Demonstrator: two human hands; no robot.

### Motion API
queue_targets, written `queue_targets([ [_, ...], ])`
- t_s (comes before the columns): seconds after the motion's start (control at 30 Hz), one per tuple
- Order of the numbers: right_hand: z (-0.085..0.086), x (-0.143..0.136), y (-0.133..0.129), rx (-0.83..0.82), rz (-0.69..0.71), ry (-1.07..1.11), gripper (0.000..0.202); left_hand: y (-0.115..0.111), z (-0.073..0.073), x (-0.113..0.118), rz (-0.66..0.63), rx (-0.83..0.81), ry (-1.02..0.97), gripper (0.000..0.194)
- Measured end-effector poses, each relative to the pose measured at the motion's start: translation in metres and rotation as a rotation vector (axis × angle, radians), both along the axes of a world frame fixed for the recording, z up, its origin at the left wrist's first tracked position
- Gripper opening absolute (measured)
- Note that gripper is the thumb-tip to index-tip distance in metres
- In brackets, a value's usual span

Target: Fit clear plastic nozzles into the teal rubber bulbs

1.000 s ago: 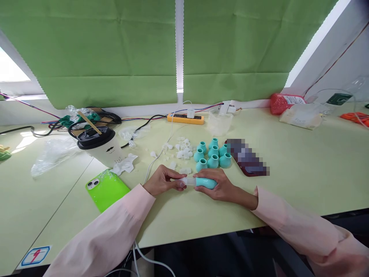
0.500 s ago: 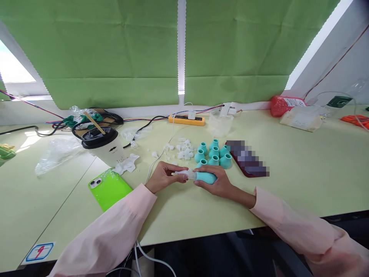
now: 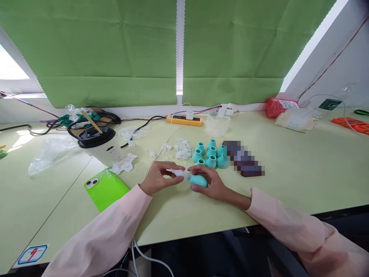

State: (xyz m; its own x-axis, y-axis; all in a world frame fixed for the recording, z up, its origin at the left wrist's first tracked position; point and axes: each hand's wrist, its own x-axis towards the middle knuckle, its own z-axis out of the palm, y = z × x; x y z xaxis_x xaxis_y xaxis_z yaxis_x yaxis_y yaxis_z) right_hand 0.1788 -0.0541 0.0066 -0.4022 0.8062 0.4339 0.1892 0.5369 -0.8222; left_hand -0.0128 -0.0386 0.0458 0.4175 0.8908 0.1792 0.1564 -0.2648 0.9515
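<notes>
My left hand pinches a small translucent white nozzle between thumb and fingers. My right hand is closed round a turquoise rubber bulb, its mouth turned left towards the nozzle. The nozzle's right end is at the bulb's mouth; I cannot tell whether they touch. Just beyond my right hand stand several more turquoise bulbs, mouths up, grouped together. A small pile of white plastic pieces lies to their left, with a few loose bits scattered about.
A lidded paper cup with a straw, a crumpled tissue and a green phone are on the left. A dark red phone, partly pixelated, lies right of the bulbs. An orange power strip, cables and a clear plastic tub are behind.
The nozzle and the bulb were in line and joined; now the bulb is tilted, its mouth showing more. The whole view has shifted slightly.
</notes>
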Motion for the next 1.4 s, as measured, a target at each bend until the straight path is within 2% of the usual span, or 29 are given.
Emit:
queue_targets([
  [0.1, 0.000, 0.002, -0.002, -0.048, 0.064, 0.040, 0.051, 0.006, 0.013, -0.014, 0.136, 0.067, -0.092, 0.020],
  [0.2, 0.000, 0.002, -0.004, -0.014, 0.084, 0.016, 0.047, 0.017, 0.017, -0.028, 0.452, 0.214, -0.153, 0.015],
  [0.3, -0.002, 0.001, -0.004, 0.055, 0.042, -0.050, 0.042, 0.028, 0.014, -0.039, 0.834, 0.430, 0.025, 0.018],
  [0.37, -0.003, 0.000, -0.004, 0.101, 0.009, -0.088, 0.041, 0.035, 0.010, -0.043, 0.979, 0.535, 0.234, 0.020],
  [0.43, -0.004, 0.000, -0.003, 0.137, -0.019, -0.116, 0.039, 0.040, 0.006, -0.047, 1.024, 0.567, 0.418, 0.022],
  [0.5, -0.005, 0.000, -0.002, 0.158, -0.041, -0.138, 0.036, 0.044, 0.003, -0.050, 1.028, 0.532, 0.535, 0.023],
  [0.6, -0.006, 0.000, -0.001, 0.171, -0.067, -0.171, 0.034, 0.049, -0.001, -0.052, 1.012, 0.456, 0.637, 0.024],
  [0.67, -0.006, 0.000, -0.001, 0.178, -0.073, -0.190, 0.034, 0.050, -0.003, -0.051, 1.032, 0.462, 0.674, 0.027],
  [0.8, -0.006, -0.001, -0.002, 0.187, -0.070, -0.213, 0.034, 0.050, -0.007, -0.047, 1.045, 0.511, 0.698, 0.030],
  [0.93, -0.007, 0.000, -0.001, 0.190, -0.081, -0.233, 0.032, 0.047, -0.006, -0.046, 1.055, 0.533, 0.627, 0.039],
  [1.03, -0.008, 0.000, 0.000, 0.215, -0.106, -0.266, 0.032, 0.042, -0.005, -0.042, 1.088, 0.740, 0.534, 0.046],
  [1.1, -0.008, 0.001, 0.000, 0.243, -0.104, -0.313, 0.036, 0.037, -0.006, -0.037, 1.015, 0.946, 0.506, 0.042],
  [1.2, -0.007, 0.000, 0.000, 0.290, -0.092, -0.439, 0.041, 0.030, -0.014, -0.023, 0.689, 1.106, 0.581, 0.036],
  [1.3, -0.006, -0.002, -0.001, 0.356, -0.088, -0.576, 0.045, 0.024, -0.027, -0.008, 0.325, 1.047, 0.763, 0.039],
  [1.4, -0.005, -0.003, -0.001, 0.407, -0.058, -0.698, 0.049, 0.020, -0.042, 0.001, 0.087, 0.949, 0.903, 0.044],
])
